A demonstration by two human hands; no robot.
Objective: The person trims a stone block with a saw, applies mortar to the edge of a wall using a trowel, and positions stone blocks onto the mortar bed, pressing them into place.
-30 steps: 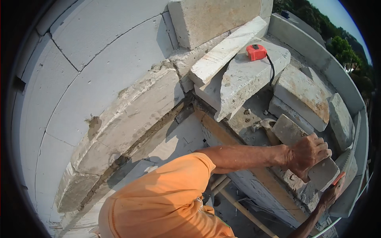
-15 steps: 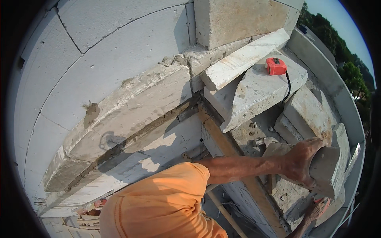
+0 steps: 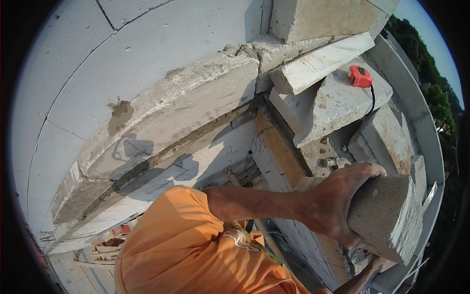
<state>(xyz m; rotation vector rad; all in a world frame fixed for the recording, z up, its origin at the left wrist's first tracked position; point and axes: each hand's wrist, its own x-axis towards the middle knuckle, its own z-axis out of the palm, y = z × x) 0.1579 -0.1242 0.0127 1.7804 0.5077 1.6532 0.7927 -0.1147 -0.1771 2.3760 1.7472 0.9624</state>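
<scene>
Likely chippable, the four-o'clock concrete block [image 3: 379, 210] suits side-to-side holding, the left grip [image 3: 335, 203] wide around it, the right grip [image 3: 375, 263] unclear.

The person wears an orange shirt [image 3: 166, 259] with a short sleeve [image 3: 183, 203]. The shirt's front has a white curly mark [image 3: 241, 240] and a green strip [image 3: 268, 253].
</scene>
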